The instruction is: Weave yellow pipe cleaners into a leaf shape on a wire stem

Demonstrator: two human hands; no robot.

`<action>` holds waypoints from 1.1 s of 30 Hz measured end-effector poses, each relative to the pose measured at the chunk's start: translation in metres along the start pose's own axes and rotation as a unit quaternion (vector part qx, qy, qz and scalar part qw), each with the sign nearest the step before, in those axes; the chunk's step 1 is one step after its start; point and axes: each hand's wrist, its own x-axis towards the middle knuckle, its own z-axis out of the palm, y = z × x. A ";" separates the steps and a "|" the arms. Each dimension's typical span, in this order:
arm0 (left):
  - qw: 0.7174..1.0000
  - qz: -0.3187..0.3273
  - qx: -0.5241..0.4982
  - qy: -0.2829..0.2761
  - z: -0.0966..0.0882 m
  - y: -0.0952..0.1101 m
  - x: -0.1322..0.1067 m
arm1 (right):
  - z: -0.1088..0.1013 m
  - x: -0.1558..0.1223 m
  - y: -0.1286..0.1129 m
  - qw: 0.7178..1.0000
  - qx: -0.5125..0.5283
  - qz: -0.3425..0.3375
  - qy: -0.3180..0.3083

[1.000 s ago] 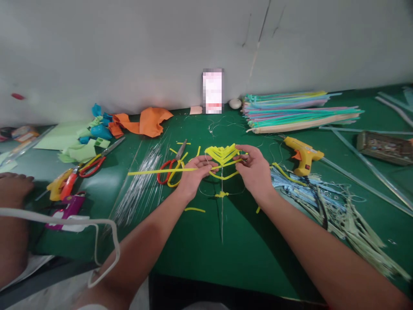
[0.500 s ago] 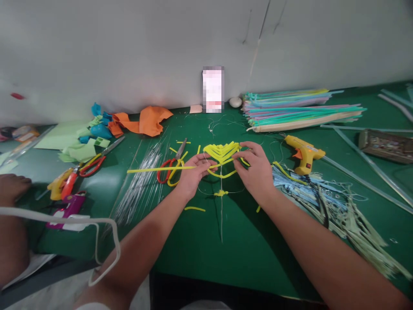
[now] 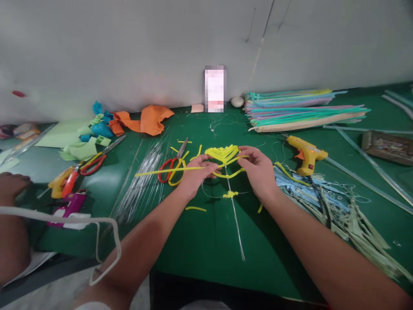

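Observation:
In front of me is a leaf-like wire frame wound with yellow pipe cleaner (image 3: 222,153) in V-shaped rows, with a thin wire stem (image 3: 237,228) hanging toward me. A small yellow twist (image 3: 230,195) sits on that stem. My left hand (image 3: 198,174) pinches a yellow pipe cleaner (image 3: 161,172) at the frame's left side; its long tail points left. At the right edge of the frame, my right hand (image 3: 258,168) closes thumb and fingers on the pipe cleaner's other end. Exactly what lies under the fingertips is partly hidden.
Scissors (image 3: 174,165) and straight wires (image 3: 138,185) lie left. To the right are a yellow glue gun (image 3: 306,153) and pale strands (image 3: 342,215). Colourful pipe cleaners (image 3: 303,112) and a phone (image 3: 215,88) are at the back. Another person's hand (image 3: 13,187) rests far left.
The wire stem's lower end has swung to the right. The pipe cleaner's tail on the left has drawn a little rightward, and its right end now stretches to my right fingers.

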 end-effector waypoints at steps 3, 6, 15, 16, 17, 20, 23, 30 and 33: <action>1.000 -0.014 0.012 -0.008 -0.001 0.001 0.000 | 0.001 0.000 0.001 1.000 0.016 0.005 -0.011; 1.000 -0.002 0.017 -0.003 -0.002 -0.001 0.001 | 0.002 -0.001 0.001 0.999 0.031 -0.002 -0.022; 0.999 0.032 0.027 0.026 -0.004 -0.004 0.003 | 0.001 -0.009 -0.011 0.993 -0.104 -0.056 -0.015; 0.999 0.032 0.031 0.031 -0.004 -0.004 0.003 | 0.002 -0.010 -0.013 0.992 -0.109 -0.064 -0.018; 0.998 0.032 0.035 0.035 -0.004 -0.004 0.003 | 0.002 -0.010 -0.014 0.991 -0.112 -0.069 -0.020; 0.997 0.028 0.057 0.034 -0.004 -0.003 0.002 | 0.002 -0.011 -0.014 0.991 -0.114 -0.067 -0.029; 0.997 0.025 0.073 0.020 -0.003 -0.001 0.001 | 0.003 -0.010 -0.011 0.991 -0.109 -0.068 -0.033; 0.999 0.024 0.046 0.005 -0.003 -0.002 0.002 | 0.001 -0.009 -0.011 0.982 -0.158 -0.102 0.017; 0.998 0.032 0.047 0.011 -0.005 -0.004 0.004 | 0.000 -0.008 -0.011 0.981 -0.159 -0.107 0.032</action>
